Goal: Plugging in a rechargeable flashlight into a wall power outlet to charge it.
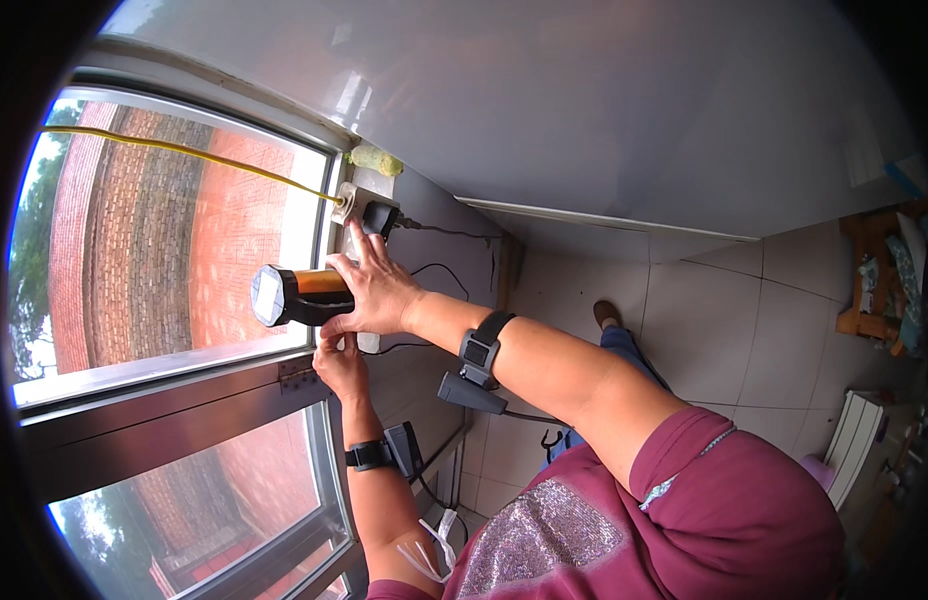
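A black-and-orange handheld lamp (318,295) with a many-sided, glossy end lies sideways by the window opening. My right hand (378,289) holds its near end, thumb on one side and fingers on the other; the index finger reaches towards a socket box (346,204). That box has a black adapter (377,217) on it and a yellow cable (209,157) running into it. Just below the lamp's near end, my left hand (342,367) has its thumb and a finger raised close to my right thumb. Whether anything is between them is hidden. A thin black cord (400,346) runs nearby.
An aluminium window frame (171,397) with a hinge borders the sill. A pale green gourd-like vegetable (375,160) lies beyond the socket box. A large glossy grey panel (621,112) fills the upper view. A wooden stool or rack (854,300) holding items stands at the right on the tiled floor.
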Demonstrator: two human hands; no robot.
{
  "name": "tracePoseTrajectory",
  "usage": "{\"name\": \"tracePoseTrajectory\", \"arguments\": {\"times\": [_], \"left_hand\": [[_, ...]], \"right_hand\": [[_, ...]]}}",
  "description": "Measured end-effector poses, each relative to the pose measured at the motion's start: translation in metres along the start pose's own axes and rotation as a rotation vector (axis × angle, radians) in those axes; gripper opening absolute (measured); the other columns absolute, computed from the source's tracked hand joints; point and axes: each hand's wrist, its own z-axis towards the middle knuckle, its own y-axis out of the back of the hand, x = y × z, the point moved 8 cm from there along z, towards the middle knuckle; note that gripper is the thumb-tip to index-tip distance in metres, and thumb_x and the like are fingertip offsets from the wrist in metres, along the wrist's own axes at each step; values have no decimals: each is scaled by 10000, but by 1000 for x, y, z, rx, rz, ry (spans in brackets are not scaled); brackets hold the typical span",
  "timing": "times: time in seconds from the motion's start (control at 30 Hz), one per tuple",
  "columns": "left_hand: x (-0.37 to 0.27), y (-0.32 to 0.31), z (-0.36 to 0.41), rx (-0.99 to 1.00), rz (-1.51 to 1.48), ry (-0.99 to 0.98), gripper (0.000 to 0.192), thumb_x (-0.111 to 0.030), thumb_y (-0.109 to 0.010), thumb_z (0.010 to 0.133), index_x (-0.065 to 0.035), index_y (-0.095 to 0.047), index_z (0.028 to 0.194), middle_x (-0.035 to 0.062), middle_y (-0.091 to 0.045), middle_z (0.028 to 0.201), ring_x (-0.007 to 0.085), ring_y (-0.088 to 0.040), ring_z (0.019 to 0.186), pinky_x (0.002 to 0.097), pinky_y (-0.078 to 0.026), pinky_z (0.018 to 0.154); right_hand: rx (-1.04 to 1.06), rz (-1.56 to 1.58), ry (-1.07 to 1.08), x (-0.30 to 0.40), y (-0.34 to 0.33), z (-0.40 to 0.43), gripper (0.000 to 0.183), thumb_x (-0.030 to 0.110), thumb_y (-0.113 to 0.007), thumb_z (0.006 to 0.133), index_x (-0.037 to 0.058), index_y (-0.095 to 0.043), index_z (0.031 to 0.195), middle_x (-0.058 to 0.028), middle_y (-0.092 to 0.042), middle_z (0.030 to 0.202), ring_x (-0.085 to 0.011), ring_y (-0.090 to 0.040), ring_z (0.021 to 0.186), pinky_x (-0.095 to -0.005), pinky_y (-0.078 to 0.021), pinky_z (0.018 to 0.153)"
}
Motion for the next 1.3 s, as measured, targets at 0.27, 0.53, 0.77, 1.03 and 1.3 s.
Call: {"name": "tracePoseTrajectory", "arguments": {"times": [0.27,0.53,0.77,1.03,1.3], "left_hand": [[12,-6,2,49,-97,24,229,-194,-722,737,12,-636,786,162,-655,761,328,-629,711,383,-476,663],[11,-8,1,50,-74,-13,212,-167,-709,745,25,-628,782,169,-651,754,334,-627,709,386,-474,661],[-2,-7,-2,50,-144,-73,112,-68,-672,703,11,-615,759,164,-634,710,322,-616,664,367,-462,621],[0,0,-8,-8,-136,7,163,-96,-672,767,4,-658,896,142,-676,804,235,-669,753,300,-495,695],[3,-2,-14,-16,-243,-18,173,-66,-643,755,-44,-671,924,143,-672,841,278,-659,790,334,-497,715]], "right_hand": [[-5,23,-4,1,0,-3,976,679,-689,567,55,-415,1266,-362,-67,1398,-476,-238,1248,-501,-337,1000],[-105,-4,36,8,8,-11,900,625,-687,614,22,-440,1235,-357,-78,1399,-463,-258,1241,-473,-329,1009],[-63,-80,234,37,1,-25,622,428,-683,682,-30,-539,1077,-240,-426,1203,-366,-380,1177,-426,-378,962],[72,-35,62,14,-21,-20,303,248,-644,770,12,-513,909,-166,-596,886,-345,-600,892,-420,-486,789],[52,2,221,32,-21,-5,985,383,-702,663,68,-141,1409,-343,-248,1355,-471,-291,1252,-460,-252,1060]]}}
